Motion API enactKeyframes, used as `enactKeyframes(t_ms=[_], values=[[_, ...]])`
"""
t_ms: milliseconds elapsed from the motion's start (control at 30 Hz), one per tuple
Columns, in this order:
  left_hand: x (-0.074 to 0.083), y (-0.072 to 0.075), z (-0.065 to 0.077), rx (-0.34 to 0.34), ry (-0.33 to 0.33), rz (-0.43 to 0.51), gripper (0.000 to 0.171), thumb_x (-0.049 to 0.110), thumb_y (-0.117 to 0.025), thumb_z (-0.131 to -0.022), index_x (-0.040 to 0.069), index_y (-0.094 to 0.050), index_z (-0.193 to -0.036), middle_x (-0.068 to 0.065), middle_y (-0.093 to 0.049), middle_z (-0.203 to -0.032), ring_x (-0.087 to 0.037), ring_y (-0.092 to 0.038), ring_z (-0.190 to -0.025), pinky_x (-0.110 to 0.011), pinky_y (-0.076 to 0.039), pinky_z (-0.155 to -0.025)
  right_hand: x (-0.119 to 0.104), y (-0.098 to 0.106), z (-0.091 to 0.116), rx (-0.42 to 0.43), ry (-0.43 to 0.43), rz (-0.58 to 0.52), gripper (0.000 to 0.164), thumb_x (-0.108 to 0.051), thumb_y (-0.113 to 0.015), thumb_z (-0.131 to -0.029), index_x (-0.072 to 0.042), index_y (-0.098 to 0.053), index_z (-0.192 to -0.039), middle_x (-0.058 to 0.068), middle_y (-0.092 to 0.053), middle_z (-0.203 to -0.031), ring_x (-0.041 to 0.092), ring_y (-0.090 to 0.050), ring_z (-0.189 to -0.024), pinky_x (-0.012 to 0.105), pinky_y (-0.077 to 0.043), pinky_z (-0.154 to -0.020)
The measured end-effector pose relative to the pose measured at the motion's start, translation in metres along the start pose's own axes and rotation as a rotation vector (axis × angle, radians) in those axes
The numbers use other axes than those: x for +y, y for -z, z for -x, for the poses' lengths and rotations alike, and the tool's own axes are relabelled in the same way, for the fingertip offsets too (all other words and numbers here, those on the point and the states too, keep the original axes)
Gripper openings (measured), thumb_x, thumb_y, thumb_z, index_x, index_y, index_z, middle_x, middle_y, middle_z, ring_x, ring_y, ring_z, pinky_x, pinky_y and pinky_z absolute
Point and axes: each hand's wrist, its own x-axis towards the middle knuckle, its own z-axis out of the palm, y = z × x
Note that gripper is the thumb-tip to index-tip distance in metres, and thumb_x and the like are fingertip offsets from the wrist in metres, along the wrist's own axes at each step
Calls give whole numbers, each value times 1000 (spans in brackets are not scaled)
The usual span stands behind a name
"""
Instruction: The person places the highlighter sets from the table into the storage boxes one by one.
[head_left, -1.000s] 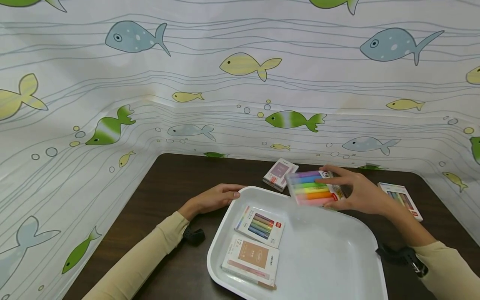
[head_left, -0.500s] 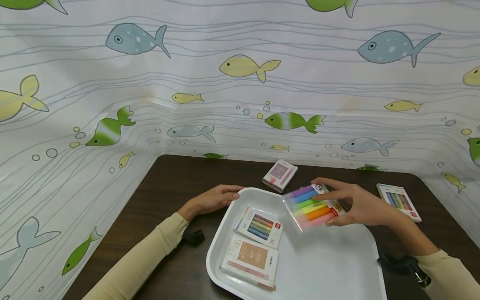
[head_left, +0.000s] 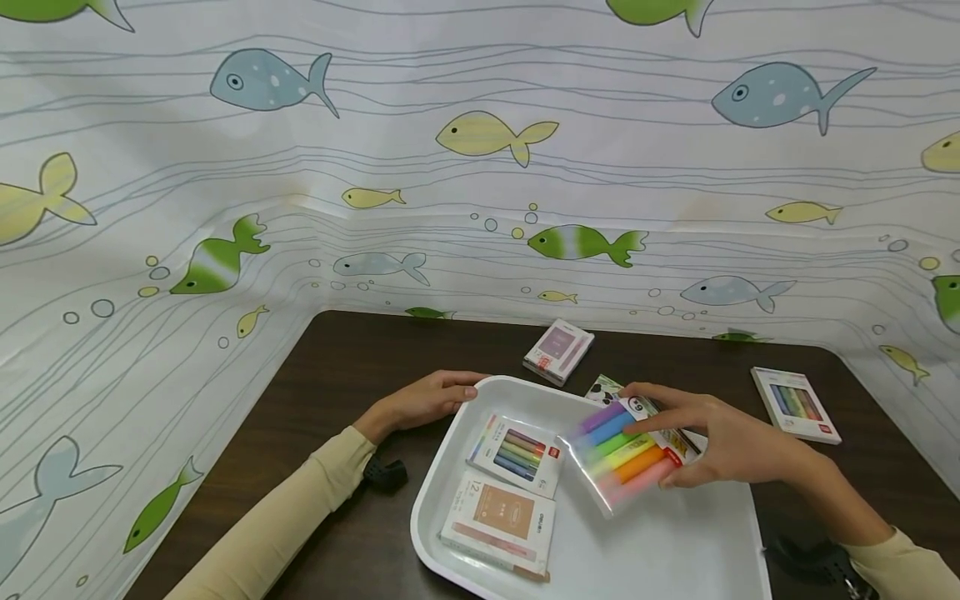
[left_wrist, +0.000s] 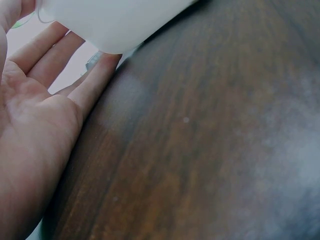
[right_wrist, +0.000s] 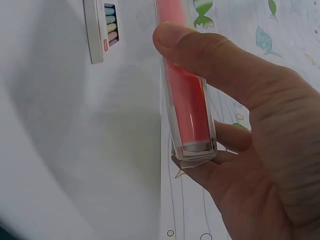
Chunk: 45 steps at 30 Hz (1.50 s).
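Observation:
My right hand [head_left: 727,433] holds a clear pack of rainbow highlighters [head_left: 621,457] tilted over the white tray [head_left: 615,567]. In the right wrist view my thumb presses one narrow side of the pack [right_wrist: 187,107], by the pink highlighter, with fingers on the far side. At the tray's far left corner my left hand [head_left: 423,406] grips the rim, thumb on top; the left wrist view has its fingers at the tray's edge [left_wrist: 117,25]. Inside the tray, along its left side, lie a white box with a colored-pen window [head_left: 519,454] and a white-and-brown box [head_left: 501,521].
Behind the tray, a white box with a mauve panel [head_left: 558,350] lies on the dark wooden table [head_left: 330,500]. A black-and-white patterned item [head_left: 603,390] peeks out at the far rim. Another windowed pen box [head_left: 797,404] lies at right. Fish-print cloth [head_left: 420,167] hangs behind.
My right hand has brought the highlighter pack from the tray's far rim toward me and down over the tray, tilting it. The patterned item behind has come into view. My left hand stays put.

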Motion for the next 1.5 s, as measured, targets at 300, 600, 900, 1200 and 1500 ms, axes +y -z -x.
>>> enactKeyframes(t_ms=[300, 600, 900, 1200, 1500], values=[[1, -1, 0, -4, -6, 4, 48, 13, -49, -109, 0, -41, -155, -17, -47, -151, -31, -49, -133, -42, -43, -107, -24, -7, 2, -101, 4, 43, 56, -37, -86, -82, -38, -67, -135, -1, -36, -160, 31, -40, -138, 48, -48, -101], [2, -1, 0, 0, 1, 19, 48, 14, -50, -109, -1, -41, -154, -19, -48, -150, -30, -50, -132, -40, -45, -105, -49, -18, -1, -211, 98, 2, 55, -36, -83, -87, -38, -65, -138, 0, -33, -161, 23, -35, -141, 42, -43, -105], [1, -2, 1, 6, 5, 21, 49, 15, -51, -109, 1, -41, -155, -19, -48, -149, -31, -50, -132, -41, -45, -105, -61, -27, -1, -282, 79, -28, 53, -40, -83, -86, -42, -65, -136, -4, -30, -163, 25, -39, -140, 41, -46, -103], [1, -1, 1, 3, 5, 24, 50, 16, -51, -109, 0, -40, -155, -19, -48, -150, -30, -51, -131, -41, -46, -104, -63, -24, 2, -332, 27, -74, 52, -38, -83, -86, -43, -65, -135, -3, -29, -163, 28, -40, -136, 36, -48, -100], [1, -1, 1, 0, -3, 20, 49, 17, -50, -110, 1, -41, -155, -21, -47, -150, -32, -51, -130, -41, -47, -102, -63, -25, 6, -385, -3, -119, 49, -39, -81, -88, -43, -66, -134, -1, -28, -164, 29, -40, -136, 34, -50, -98]])
